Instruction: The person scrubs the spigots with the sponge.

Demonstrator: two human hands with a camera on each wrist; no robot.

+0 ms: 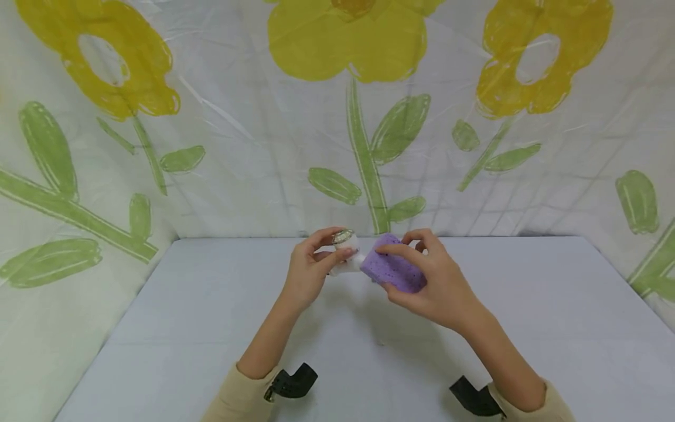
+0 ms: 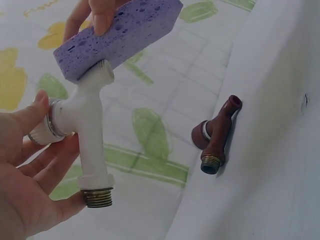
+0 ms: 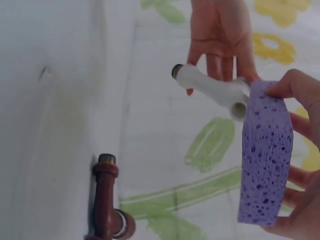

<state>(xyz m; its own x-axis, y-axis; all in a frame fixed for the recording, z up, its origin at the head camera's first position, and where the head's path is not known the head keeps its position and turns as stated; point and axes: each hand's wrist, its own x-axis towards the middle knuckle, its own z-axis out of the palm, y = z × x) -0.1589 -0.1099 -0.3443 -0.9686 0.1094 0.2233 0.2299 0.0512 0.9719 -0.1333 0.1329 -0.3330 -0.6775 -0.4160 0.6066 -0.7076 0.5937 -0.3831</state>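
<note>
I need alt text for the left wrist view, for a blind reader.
A left hand holds a white plastic tap while a purple sponge touches its spout. A brown tap lies on the white table.

Both forearms reach forward from beige sleeves and meet at the middle. The left hand (image 1: 308,266) is raised, its fingers and thumb curled in a grip. The right hand (image 1: 432,281) sits close beside it, knuckles up, its fingers and thumb pinching.

purple sponge (image 1: 394,271), white tap (image 2: 85,127), brown tap (image 2: 216,137), yellow-flowered backdrop (image 1: 348,117)
</note>
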